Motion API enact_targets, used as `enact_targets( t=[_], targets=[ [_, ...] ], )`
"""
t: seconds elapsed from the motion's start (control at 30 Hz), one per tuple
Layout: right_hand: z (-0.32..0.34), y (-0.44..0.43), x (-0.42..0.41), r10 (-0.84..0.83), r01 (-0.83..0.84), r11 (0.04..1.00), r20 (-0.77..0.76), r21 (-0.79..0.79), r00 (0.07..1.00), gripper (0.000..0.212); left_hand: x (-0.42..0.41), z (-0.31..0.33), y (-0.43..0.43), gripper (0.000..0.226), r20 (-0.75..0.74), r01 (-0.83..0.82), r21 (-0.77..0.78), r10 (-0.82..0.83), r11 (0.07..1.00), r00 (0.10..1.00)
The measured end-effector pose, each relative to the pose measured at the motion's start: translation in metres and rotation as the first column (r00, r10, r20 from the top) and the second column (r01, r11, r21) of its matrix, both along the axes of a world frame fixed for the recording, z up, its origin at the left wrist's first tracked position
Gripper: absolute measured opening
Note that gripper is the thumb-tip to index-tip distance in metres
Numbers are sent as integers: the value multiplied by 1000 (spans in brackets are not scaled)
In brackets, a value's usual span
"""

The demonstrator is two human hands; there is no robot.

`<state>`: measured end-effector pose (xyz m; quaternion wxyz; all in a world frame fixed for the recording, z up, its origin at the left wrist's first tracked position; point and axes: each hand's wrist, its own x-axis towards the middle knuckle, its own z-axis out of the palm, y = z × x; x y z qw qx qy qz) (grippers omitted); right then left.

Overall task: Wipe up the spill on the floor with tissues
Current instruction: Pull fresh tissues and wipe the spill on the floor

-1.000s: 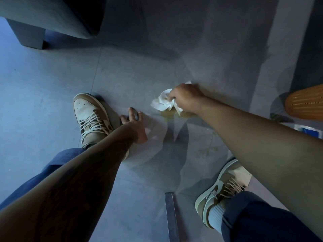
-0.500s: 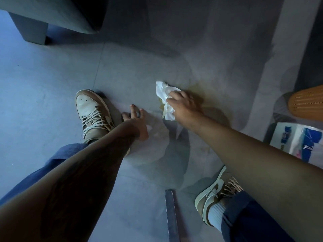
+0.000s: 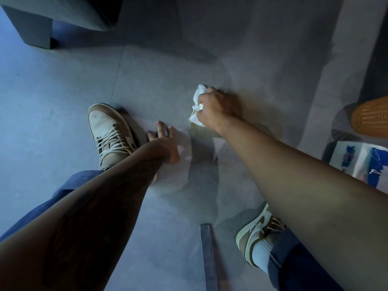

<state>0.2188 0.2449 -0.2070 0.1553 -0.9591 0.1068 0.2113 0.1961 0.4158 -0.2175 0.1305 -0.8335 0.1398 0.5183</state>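
Nearest you, a metal strip [image 3: 206, 255] runs up from the bottom edge, between your knees in blue trousers. Your right sneaker [image 3: 257, 228] sits just right of it, partly under your right forearm. Your left sneaker [image 3: 109, 131] is planted farther out on the grey tile floor [image 3: 52, 122], touching your left forearm where it crosses the heel.

Your left hand [image 3: 165, 143] rests fingers spread on the floor just beside that sneaker, holding nothing. To your right, near the frame edge, lies a white and blue tissue pack [image 3: 361, 162], and beyond it an orange perforated object [image 3: 370, 116].

Farther out, your right hand [image 3: 218, 108] is closed around a crumpled white tissue [image 3: 197, 106], pressing it down on the tile. The spill [image 3: 247, 101] shows as a faint yellowish stain around and beyond that hand, with a darker patch just below the tissue. Nothing lies on the tile between your two hands.

At the far left stands dark furniture [image 3: 63, 13] on a block leg.
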Motion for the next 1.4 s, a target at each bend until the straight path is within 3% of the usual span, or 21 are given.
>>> enact_targets(
  t=[0.07, 0.2, 0.37, 0.73, 0.9, 1.0, 1.17, 1.27, 1.4],
  targets=[
    [-2, 8, 1, 43, -43, 999, 35, 8, 998, 33, -1, -1, -1, 97, 9, 10, -4, -10, 1000, 1000],
    [-23, 18, -17, 250, -251, 968, -59, -8, 966, 30, 1, -6, 4, 102, -21, -53, -9, 53, 999, 998],
    [-31, -3, -50, 360, -360, 932, 1, -32, 933, 28, 3, -11, 11, 104, -31, -81, -42, 80, 996, 996],
    [-26, -63, -73, 133, -136, 990, -90, -26, 987, 28, 4, -11, 9, 96, -47, -69, -40, 67, 997, 997],
    [-11, -95, -62, -181, 185, 983, 144, -9, 973, 33, 2, -14, 8, 95, -23, -59, -44, 58, 997, 998],
    [-26, -97, -59, -118, 121, 990, 41, -75, 992, 39, 2, -13, 7, 96, -35, -65, -42, 63, 997, 997],
    [-36, -68, -60, -30, 24, 998, -94, -57, 995, 30, 6, -13, 7, 98, -65, -63, -26, 61, 998, 996],
    [-30, -70, -67, -107, 112, 993, -134, 36, 985, 24, 8, -14, 8, 100, -73, -72, -23, 70, 997, 995],
    [-17, -80, -78, -256, 265, 963, -138, 52, 957, 34, 11, -9, 7, 93, -58, -99, -53, 96, 994, 994]
  ],
)
